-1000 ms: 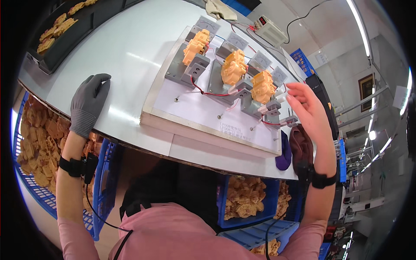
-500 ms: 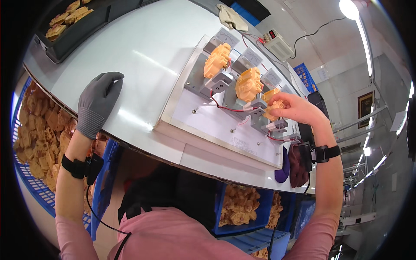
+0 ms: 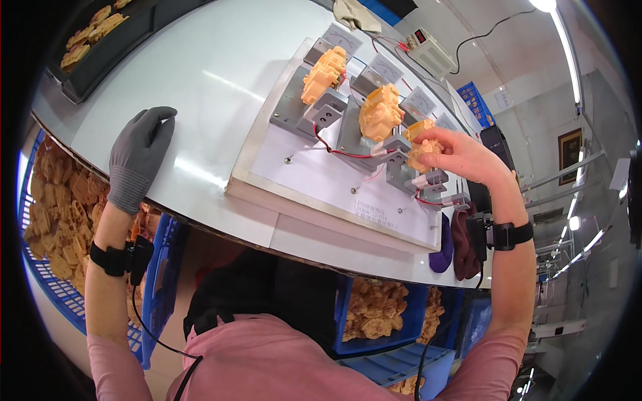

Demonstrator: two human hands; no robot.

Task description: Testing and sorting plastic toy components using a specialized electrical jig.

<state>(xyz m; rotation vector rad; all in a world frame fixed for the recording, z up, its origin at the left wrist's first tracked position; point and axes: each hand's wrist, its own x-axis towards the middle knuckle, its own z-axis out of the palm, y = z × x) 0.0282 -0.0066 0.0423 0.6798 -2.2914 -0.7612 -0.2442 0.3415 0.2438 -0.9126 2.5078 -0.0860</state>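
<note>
My right hand, bare, has its fingers closed round an orange moulded plastic part at the right end of a white test board. The fingers hide part of it. Two more orange parts, a middle one and a left one, sit on grey metal mounts along the board, each near a small meter with a needle dial. My left hand, in a grey knit glove, lies on the white tabletop left of the board. Its thumb is apart from the fingers and it holds nothing.
A black tray with orange parts stands far left. Below the table are a blue crate and a blue bin of similar parts. Purple and maroon cloths lie right of the board. A power supply stands behind, with wires.
The view has shifted slightly, so the board sits a little further left and higher. My right hand stays on the same part; my left hand still rests on the table.
</note>
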